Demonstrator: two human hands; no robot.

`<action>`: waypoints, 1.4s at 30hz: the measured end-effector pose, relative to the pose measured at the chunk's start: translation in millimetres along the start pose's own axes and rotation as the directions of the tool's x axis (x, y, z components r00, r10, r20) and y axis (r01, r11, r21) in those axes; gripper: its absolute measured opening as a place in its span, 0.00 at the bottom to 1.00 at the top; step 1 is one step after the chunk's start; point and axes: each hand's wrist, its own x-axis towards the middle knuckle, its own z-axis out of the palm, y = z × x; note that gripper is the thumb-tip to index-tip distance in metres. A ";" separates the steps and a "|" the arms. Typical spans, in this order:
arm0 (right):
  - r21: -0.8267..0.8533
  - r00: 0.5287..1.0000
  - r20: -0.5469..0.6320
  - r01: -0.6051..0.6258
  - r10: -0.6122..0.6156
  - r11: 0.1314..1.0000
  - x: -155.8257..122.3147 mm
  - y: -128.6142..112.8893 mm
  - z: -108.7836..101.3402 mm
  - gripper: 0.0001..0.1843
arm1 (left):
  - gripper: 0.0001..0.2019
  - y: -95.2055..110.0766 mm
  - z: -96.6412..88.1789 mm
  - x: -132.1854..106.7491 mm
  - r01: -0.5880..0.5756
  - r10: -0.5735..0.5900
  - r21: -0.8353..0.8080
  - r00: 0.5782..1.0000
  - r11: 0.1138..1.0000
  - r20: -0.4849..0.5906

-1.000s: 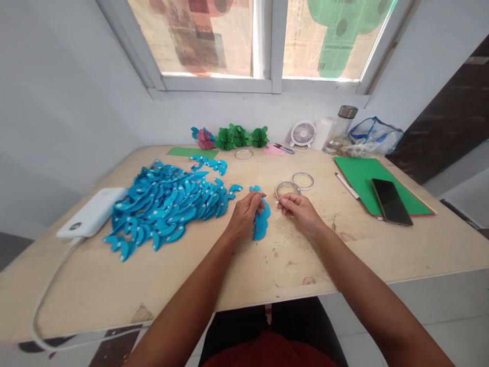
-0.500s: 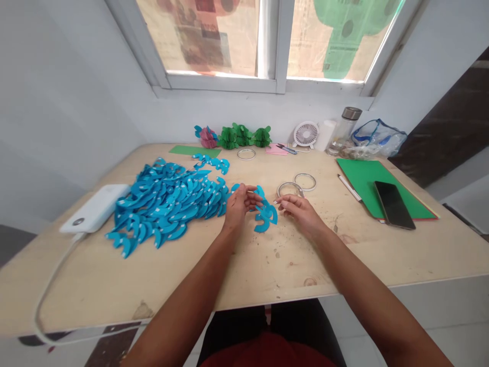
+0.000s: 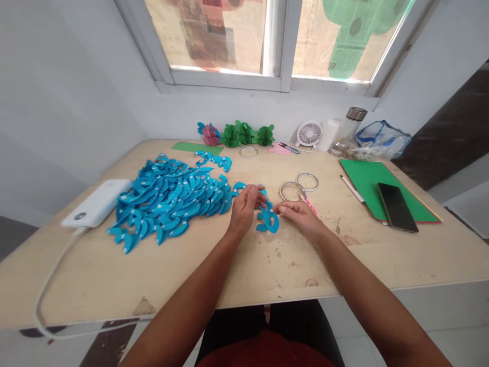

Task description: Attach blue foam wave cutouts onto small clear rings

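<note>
My left hand [image 3: 244, 206] is closed in a pinch on a small stack of blue curved paper cutouts [image 3: 268, 220] at the table's middle. My right hand [image 3: 301, 216] rests just right of it, fingers curled, its fingertips touching the same blue stack. Left of my hands spreads a big heap of blue cutouts [image 3: 168, 196] with small white tabs. Two clear tape rings [image 3: 292, 189] lie just beyond my right hand, with pink scissor handles [image 3: 310, 205] partly showing beside it.
A white power bank [image 3: 97, 202] with a cable sits at the left. At the right lie a green folder [image 3: 382, 186], a black phone [image 3: 396, 207] and a pen [image 3: 351, 188]. Along the wall stand paper decorations [image 3: 239, 135], a small fan [image 3: 309, 133], a bottle [image 3: 346, 130] and a plastic bag [image 3: 382, 140].
The blue stack has turned in my left hand from hanging flat to showing its curled ends. My right hand has come left onto it. The camera shifted slightly.
</note>
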 end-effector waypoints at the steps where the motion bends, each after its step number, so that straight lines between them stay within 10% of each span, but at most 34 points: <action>1: -0.003 1.000 -0.007 -0.003 0.003 1.000 0.6 1.1 -0.2 0.13 | 0.22 0.3 0.0 0.0 -0.002 0.002 -0.004 1.000 1.000 0.004; 11: 0.029 1.000 -0.012 -0.012 0.012 0.999 -0.5 -3.7 1.4 0.14 | 0.21 1.2 2.8 -2.0 -0.009 0.010 -0.036 0.999 0.999 0.034; 22: 0.481 0.983 -0.103 -0.085 0.153 0.872 4.1 -1.5 -2.8 0.13 | 0.19 6.1 3.0 -3.4 -0.127 0.120 -0.175 0.991 0.976 -0.051; 42: 0.516 0.971 -0.182 -0.038 0.153 0.856 4.3 -4.9 -7.9 0.14 | 0.22 2.6 9.6 -8.7 0.047 -0.044 -0.026 0.996 0.999 0.079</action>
